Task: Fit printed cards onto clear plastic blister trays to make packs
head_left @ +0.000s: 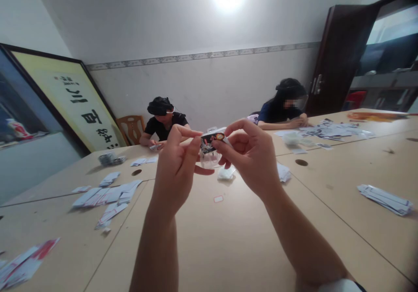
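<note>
Raised above the table, my left hand (178, 166) and my right hand (250, 157) meet at a small clear plastic case (209, 159) and a black printed card (210, 142) with a colourful picture. The card lies against the upper part of the case. My left thumb and forefinger pinch the left side of both. On the other side, my right thumb presses the card's face, with the forefinger at its top corner. Whether the card sits inside the case or in front of it, I cannot tell. Below the hands lie a packet of clear plastic pieces (226, 172) and a small red-edged label (218, 199).
White folded cards (104, 195) lie in piles on the left of the table (209, 248). A card stack (385, 199) is at right. Across the table sit two people (166, 120) (282, 109), one near scattered papers (336, 131). A framed scroll (72, 96) leans at left.
</note>
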`<state>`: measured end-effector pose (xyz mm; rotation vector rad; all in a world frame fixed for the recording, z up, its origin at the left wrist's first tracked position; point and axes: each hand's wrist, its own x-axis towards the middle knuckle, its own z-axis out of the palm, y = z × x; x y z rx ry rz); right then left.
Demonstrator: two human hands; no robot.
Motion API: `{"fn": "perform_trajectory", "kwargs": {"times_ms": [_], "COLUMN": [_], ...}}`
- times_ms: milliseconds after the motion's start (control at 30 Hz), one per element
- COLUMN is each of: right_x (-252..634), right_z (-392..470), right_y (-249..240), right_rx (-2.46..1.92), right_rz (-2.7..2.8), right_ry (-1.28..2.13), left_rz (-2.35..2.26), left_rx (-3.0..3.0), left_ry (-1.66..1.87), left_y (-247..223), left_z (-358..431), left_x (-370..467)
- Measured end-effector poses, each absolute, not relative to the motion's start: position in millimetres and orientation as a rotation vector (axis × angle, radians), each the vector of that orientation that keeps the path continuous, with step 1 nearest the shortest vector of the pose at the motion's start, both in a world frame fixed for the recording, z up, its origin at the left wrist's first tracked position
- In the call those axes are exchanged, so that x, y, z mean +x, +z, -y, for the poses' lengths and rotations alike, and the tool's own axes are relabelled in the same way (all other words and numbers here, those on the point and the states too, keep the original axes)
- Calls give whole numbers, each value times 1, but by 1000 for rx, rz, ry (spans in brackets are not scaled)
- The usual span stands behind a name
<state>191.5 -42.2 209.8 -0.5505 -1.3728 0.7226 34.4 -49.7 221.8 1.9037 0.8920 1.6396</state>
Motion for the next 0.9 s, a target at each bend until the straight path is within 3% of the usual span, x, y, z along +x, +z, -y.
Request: {"fn": "perform_trajectory", "kwargs": {"times_ms": [233,400,900], "right_x": [193,194,195], "right_z": [45,45,48], "right_y": [211,213,213], "right_rx": [-390,-416,-620], "right_rz": [1346,1335,1341], "right_ry": [997,1015,463], "left_rz": [-824,-816,-803], "left_rx": [1773,1739,1819], "left_ry": [1605,1576,1609], "left_y": [225,224,227], "left_z": [48,49,61], "left_x": [29,30,31]}}
